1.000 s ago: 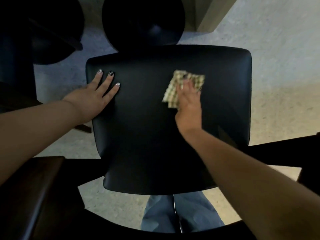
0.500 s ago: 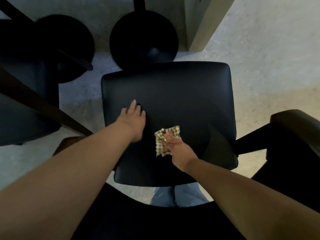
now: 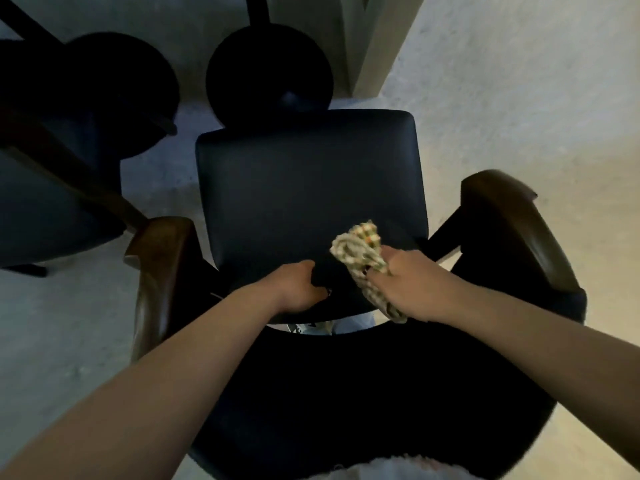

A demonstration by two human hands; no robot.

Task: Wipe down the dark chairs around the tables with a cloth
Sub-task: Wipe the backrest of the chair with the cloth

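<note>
Wiping Down a Dark Armchair, Cloth at the Rear of the Seat

Gripping the near edge of the dark seat [image 3: 308, 188] with the left hand [image 3: 298, 289] — fingers curled over the cushion's rear rim, thumb on top. Bunching the checked cloth [image 3: 360, 254] in the right hand [image 3: 408, 282], fingers clamped round its crumpled folds, one end hanging past the seat's near edge, the other spilling forward just above the cushion's right rear corner. Flanked by brown wooden armrests — left armrest [image 3: 156, 258] and right armrest [image 3: 512, 223] — with the curved dark backrest [image 3: 346, 393] nearest the camera, under both forearms. Standing beyond the seat on the pale speckled floor [image 3: 519, 98], two round black pedestal bases [image 3: 270, 71], one partly hidden at left. Sitting at far left, another dark chair [image 3: 48, 195], well apart from the cloth
</note>
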